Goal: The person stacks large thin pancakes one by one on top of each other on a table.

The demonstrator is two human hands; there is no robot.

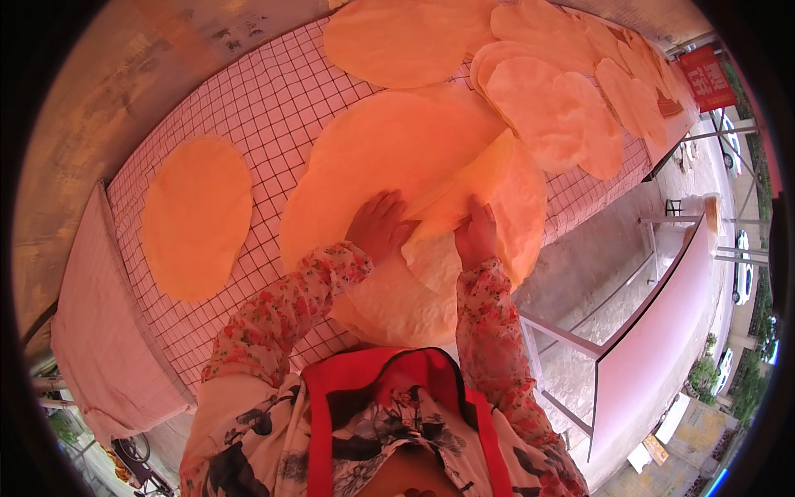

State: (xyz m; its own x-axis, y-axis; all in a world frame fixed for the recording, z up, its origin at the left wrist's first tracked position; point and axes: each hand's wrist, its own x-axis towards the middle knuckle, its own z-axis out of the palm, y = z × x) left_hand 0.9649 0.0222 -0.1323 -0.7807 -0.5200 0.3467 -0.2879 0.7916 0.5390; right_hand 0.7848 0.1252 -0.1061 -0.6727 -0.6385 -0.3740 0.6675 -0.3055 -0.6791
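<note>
A pile of large, thin round flatbreads (385, 143) lies in front of me on a checked tablecloth (273, 124). My left hand (377, 228) rests palm down on the top sheet, fingers spread a little and thumb beside the sheet's near edge. My right hand (477, 235) pinches that edge between thumb and fingers. Between and beyond the hands, a flap of the sheet (478, 171) is lifted and folded over. Under it, paler bubbled flatbreads (404, 310) show toward my apron. What the right fingertips cover is hidden.
One oval flatbread (197, 217) lies apart on the left. Overlapping flatbreads (540, 112) spread over the far right, with another large one (397, 43) at the back. A metal-framed panel (652, 335) stands right of the table. A red sign (708, 77) bearing writing hangs at the far corner.
</note>
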